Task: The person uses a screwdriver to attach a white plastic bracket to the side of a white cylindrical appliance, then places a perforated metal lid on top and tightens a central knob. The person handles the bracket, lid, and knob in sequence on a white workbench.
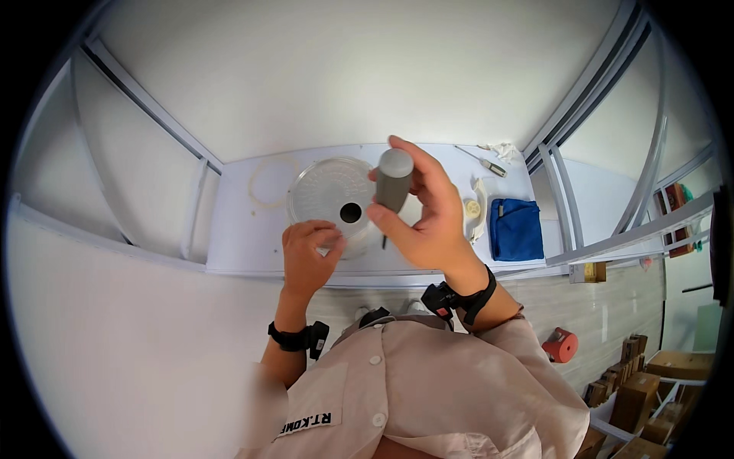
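In my right hand (428, 206) is a screwdriver (394, 180) with a grey handle, held upright with its dark shaft pointing down. It is raised over the right side of a round, translucent grey disc-shaped part (325, 187). A black circular opening (350, 213) shows in that part, right of its middle. My left hand (310, 249) is at the part's near edge, with thumb and fingertips brought together. Whatever lies between those fingertips, if anything, is too small to make out. The screwdriver's tip is partly hidden, and I cannot tell whether it touches anything.
A second screwdriver (492, 165) lies at the back right of the white table (237, 237), near crumpled white material (502, 151). A folded blue cloth (514, 229) sits beside a small cream round piece (472, 208). At left lies a thin yellowish ring (260, 199). Metal frame posts (562, 195) flank the table.
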`<control>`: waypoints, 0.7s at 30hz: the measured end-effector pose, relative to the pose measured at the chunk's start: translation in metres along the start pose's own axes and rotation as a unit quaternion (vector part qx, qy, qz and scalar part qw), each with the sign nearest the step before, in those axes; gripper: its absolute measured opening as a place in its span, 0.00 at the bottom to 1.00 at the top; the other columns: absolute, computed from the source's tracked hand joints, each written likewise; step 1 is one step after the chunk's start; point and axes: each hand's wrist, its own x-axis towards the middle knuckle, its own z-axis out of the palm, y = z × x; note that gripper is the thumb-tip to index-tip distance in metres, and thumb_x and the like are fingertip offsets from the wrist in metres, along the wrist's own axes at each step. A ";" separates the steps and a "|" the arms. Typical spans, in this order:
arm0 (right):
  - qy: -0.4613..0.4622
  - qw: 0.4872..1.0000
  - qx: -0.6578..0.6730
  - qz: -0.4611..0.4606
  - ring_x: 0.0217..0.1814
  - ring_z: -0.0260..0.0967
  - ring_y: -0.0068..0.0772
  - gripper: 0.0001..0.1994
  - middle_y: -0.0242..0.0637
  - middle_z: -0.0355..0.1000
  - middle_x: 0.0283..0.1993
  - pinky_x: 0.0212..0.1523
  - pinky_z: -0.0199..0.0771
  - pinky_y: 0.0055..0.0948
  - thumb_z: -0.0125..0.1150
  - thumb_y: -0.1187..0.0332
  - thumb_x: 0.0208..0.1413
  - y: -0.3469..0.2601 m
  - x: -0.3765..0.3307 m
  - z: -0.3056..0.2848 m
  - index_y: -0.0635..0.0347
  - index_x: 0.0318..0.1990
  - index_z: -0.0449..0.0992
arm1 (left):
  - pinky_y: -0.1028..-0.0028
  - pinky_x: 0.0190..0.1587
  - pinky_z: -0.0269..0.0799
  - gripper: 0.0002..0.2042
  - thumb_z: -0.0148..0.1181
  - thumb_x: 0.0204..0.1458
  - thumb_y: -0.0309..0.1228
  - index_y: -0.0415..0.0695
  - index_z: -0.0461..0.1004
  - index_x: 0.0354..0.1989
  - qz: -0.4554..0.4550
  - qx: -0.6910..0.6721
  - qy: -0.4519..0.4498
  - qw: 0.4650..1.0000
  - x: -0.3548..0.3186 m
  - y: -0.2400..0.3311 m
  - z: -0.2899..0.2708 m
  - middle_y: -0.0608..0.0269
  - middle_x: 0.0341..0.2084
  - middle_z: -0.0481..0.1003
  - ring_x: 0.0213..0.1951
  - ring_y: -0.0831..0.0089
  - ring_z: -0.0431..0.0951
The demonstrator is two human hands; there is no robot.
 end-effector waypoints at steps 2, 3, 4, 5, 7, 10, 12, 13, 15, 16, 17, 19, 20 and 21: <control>0.025 0.999 0.022 0.002 0.51 0.79 0.26 0.38 0.47 0.79 0.57 0.52 0.77 0.27 0.72 0.77 0.52 0.007 -0.007 -0.022 0.65 0.72 0.65 | 0.61 0.50 0.72 0.08 0.72 0.48 0.26 0.43 0.85 0.37 0.007 -0.004 0.013 1.000 0.011 0.019 0.003 0.62 0.39 0.82 0.44 0.60 0.80; 0.036 0.999 0.030 0.018 0.51 0.79 0.26 0.37 0.46 0.81 0.55 0.52 0.77 0.26 0.72 0.78 0.53 0.011 -0.011 -0.033 0.66 0.72 0.65 | 0.63 0.47 0.74 0.08 0.72 0.48 0.25 0.43 0.85 0.38 0.011 -0.014 0.028 0.999 0.016 0.031 0.009 0.61 0.40 0.82 0.43 0.61 0.80; 0.037 0.999 0.027 0.021 0.51 0.79 0.27 0.36 0.46 0.81 0.55 0.52 0.77 0.27 0.72 0.77 0.53 0.014 -0.015 -0.045 0.66 0.71 0.65 | 0.64 0.45 0.75 0.08 0.72 0.49 0.25 0.42 0.85 0.38 0.014 -0.022 0.043 0.999 0.019 0.042 0.017 0.60 0.40 0.82 0.42 0.61 0.80; 0.040 0.999 0.024 0.025 0.51 0.79 0.27 0.36 0.46 0.81 0.55 0.53 0.78 0.27 0.72 0.77 0.53 0.016 -0.019 -0.056 0.66 0.71 0.66 | 0.66 0.43 0.75 0.09 0.72 0.49 0.25 0.42 0.85 0.39 0.013 -0.062 0.027 0.998 0.019 0.051 0.029 0.60 0.40 0.82 0.40 0.62 0.80; 0.039 0.999 0.003 0.028 0.51 0.79 0.28 0.34 0.45 0.81 0.55 0.53 0.78 0.28 0.72 0.77 0.53 0.020 -0.027 -0.081 0.65 0.69 0.68 | 0.70 0.38 0.76 0.10 0.72 0.50 0.24 0.42 0.84 0.41 0.013 -0.143 -0.005 0.990 0.017 0.066 0.057 0.59 0.41 0.81 0.37 0.64 0.80; 0.022 0.998 -0.060 0.020 0.51 0.78 0.33 0.31 0.44 0.81 0.54 0.54 0.77 0.32 0.73 0.76 0.53 0.023 -0.041 -0.119 0.65 0.65 0.72 | 0.72 0.32 0.74 0.12 0.71 0.52 0.25 0.44 0.84 0.45 -0.019 -0.165 -0.095 0.981 0.020 0.088 0.093 0.60 0.38 0.80 0.32 0.66 0.79; 0.002 0.994 -0.111 0.011 0.55 0.77 0.37 0.29 0.45 0.80 0.53 0.57 0.75 0.35 0.74 0.76 0.52 0.022 -0.049 -0.144 0.66 0.63 0.72 | 0.70 0.33 0.74 0.13 0.70 0.53 0.27 0.45 0.83 0.47 -0.054 -0.137 -0.137 0.980 0.022 0.091 0.118 0.61 0.38 0.80 0.31 0.65 0.78; 0.009 0.992 -0.126 0.015 0.52 0.76 0.36 0.29 0.43 0.81 0.53 0.54 0.74 0.34 0.74 0.76 0.51 0.021 -0.055 -0.156 0.65 0.63 0.73 | 0.69 0.33 0.74 0.13 0.70 0.53 0.28 0.46 0.83 0.48 -0.068 -0.124 -0.159 0.977 0.023 0.092 0.132 0.61 0.37 0.80 0.31 0.65 0.78; 0.016 0.988 -0.155 0.021 0.47 0.74 0.35 0.29 0.37 0.83 0.54 0.49 0.72 0.31 0.76 0.75 0.49 0.022 -0.065 -0.175 0.62 0.61 0.75 | 0.67 0.35 0.74 0.12 0.69 0.55 0.31 0.46 0.83 0.47 -0.078 -0.074 -0.157 0.982 0.018 0.087 0.161 0.62 0.37 0.80 0.32 0.64 0.78; 0.020 0.988 -0.148 0.034 0.47 0.74 0.35 0.29 0.36 0.83 0.54 0.49 0.72 0.31 0.76 0.74 0.48 0.026 -0.072 -0.183 0.62 0.61 0.75 | 0.65 0.36 0.75 0.12 0.68 0.55 0.32 0.46 0.83 0.47 -0.084 -0.051 -0.156 0.983 0.016 0.086 0.174 0.62 0.36 0.79 0.33 0.63 0.79; 0.023 0.989 -0.140 0.047 0.47 0.74 0.35 0.29 0.36 0.83 0.53 0.49 0.72 0.31 0.77 0.74 0.48 0.031 -0.081 -0.190 0.62 0.61 0.75 | 0.64 0.38 0.75 0.12 0.68 0.55 0.33 0.46 0.83 0.47 -0.094 -0.037 -0.154 0.983 0.015 0.086 0.187 0.62 0.37 0.79 0.35 0.62 0.79; 0.027 0.989 -0.126 0.068 0.47 0.74 0.35 0.30 0.36 0.83 0.53 0.49 0.72 0.32 0.78 0.73 0.48 0.035 -0.093 -0.202 0.62 0.61 0.75 | 0.62 0.42 0.76 0.11 0.67 0.56 0.35 0.47 0.83 0.46 -0.115 -0.010 -0.150 0.982 0.011 0.085 0.207 0.61 0.37 0.79 0.39 0.60 0.80; 0.029 0.989 -0.120 0.075 0.46 0.75 0.35 0.29 0.37 0.83 0.54 0.50 0.72 0.33 0.78 0.72 0.49 0.035 -0.097 -0.206 0.62 0.61 0.75 | 0.61 0.43 0.76 0.11 0.67 0.56 0.34 0.47 0.83 0.46 -0.122 0.001 -0.152 0.981 0.009 0.085 0.215 0.61 0.38 0.79 0.41 0.60 0.80; 0.030 0.990 -0.115 0.082 0.46 0.75 0.35 0.29 0.37 0.82 0.54 0.50 0.72 0.34 0.78 0.72 0.49 0.035 -0.101 -0.211 0.62 0.60 0.75 | 0.61 0.44 0.76 0.11 0.67 0.56 0.34 0.47 0.83 0.46 -0.127 0.013 -0.155 0.980 0.007 0.084 0.222 0.61 0.38 0.79 0.43 0.59 0.80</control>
